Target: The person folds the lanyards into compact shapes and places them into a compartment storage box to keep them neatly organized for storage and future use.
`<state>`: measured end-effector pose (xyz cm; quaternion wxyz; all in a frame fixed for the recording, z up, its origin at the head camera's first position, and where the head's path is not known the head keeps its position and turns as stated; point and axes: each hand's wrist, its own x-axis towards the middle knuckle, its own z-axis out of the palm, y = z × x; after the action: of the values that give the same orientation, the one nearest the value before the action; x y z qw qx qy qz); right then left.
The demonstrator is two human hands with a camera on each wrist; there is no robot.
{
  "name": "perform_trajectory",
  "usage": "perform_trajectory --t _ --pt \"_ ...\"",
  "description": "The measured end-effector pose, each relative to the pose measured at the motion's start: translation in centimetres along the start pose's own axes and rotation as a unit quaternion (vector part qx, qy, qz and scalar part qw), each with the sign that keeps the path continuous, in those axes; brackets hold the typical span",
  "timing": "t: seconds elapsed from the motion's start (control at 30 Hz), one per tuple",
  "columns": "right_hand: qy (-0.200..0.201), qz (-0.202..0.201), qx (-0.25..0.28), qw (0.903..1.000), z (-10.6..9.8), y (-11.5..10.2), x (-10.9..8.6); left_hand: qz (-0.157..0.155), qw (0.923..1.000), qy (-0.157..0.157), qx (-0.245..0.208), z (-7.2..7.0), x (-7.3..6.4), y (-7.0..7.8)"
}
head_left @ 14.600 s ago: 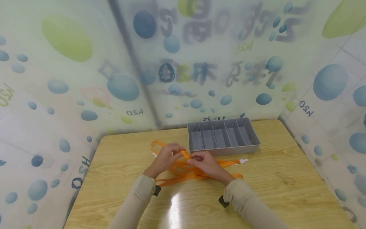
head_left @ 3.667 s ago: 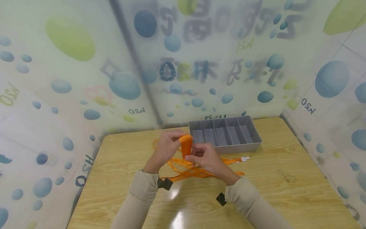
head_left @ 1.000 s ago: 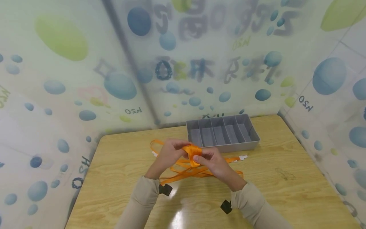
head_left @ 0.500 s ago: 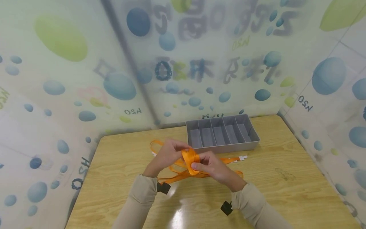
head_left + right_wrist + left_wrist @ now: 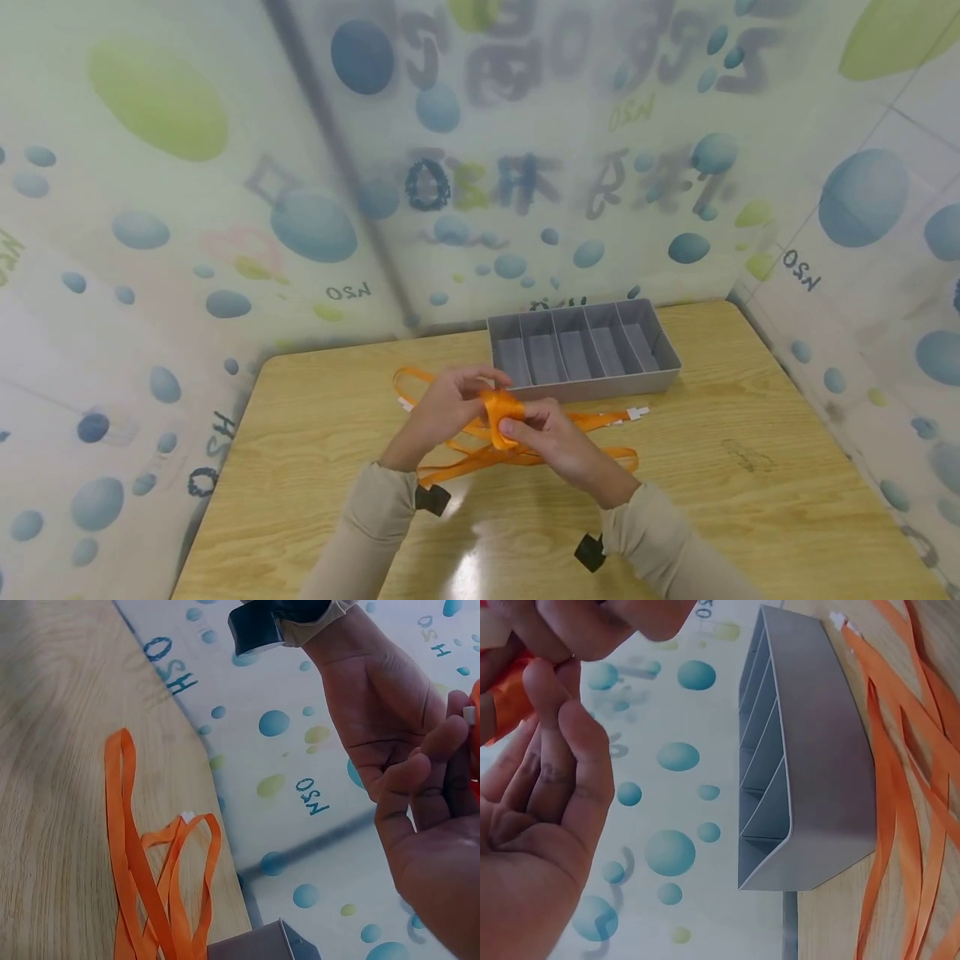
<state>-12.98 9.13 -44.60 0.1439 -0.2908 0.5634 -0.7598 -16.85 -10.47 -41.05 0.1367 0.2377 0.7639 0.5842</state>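
An orange lanyard (image 5: pixel 501 417), bunched into a small loose coil, is held above the table between both hands. My left hand (image 5: pixel 441 415) pinches its left side, with the fingertips at the top of the coil. From the other side my right hand (image 5: pixel 564 446) grips it, thumb laid across the front face. In the left wrist view the wound strap (image 5: pixel 511 697) is partly covered by fingers. A small white piece (image 5: pixel 469 715) shows against the orange band in the right wrist view. Beneath the hands, more orange lanyards (image 5: pixel 480 461) lie crossed on the table.
Behind the hands stands a grey box (image 5: pixel 592 388) with several compartments, near the back edge of the wooden table (image 5: pixel 712 517). A white clip (image 5: pixel 637 413) ends a lanyard just in front of it. Bubble-patterned sheets (image 5: pixel 315 225) enclose the table.
Earlier the hands held a narrow folded band, then a tall upright loop; now the strap is a bunched coil. In the last second it turned and shifted slightly between the fingers. The box stayed put.
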Motion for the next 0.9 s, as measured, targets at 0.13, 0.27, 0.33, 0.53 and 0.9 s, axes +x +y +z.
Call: perform_trajectory --t 0.13,0.27,0.33,0.53,0.9 --pt "0.018 0.0 0.018 0.9997 0.0 0.2 0.1 0.008 0.9993 0.036 -0.003 0.4 0.1 -0.1" --pt "0.033 0.004 0.036 0.9988 0.1 0.4 0.0 0.018 0.9979 0.062 0.013 0.8 0.1 -0.2" --pt "0.043 0.007 0.041 0.9982 0.1 0.4 0.0 0.023 0.9974 0.068 0.011 0.9 0.1 -0.2" --pt "0.086 0.033 0.035 0.9951 0.1 0.1 0.0 0.022 0.9964 0.081 -0.002 1.4 0.4 -0.3" --pt "0.123 0.054 0.032 0.9904 -0.2 0.2 -0.1 -0.022 0.9962 0.08 -0.025 2.0 0.4 -0.3"
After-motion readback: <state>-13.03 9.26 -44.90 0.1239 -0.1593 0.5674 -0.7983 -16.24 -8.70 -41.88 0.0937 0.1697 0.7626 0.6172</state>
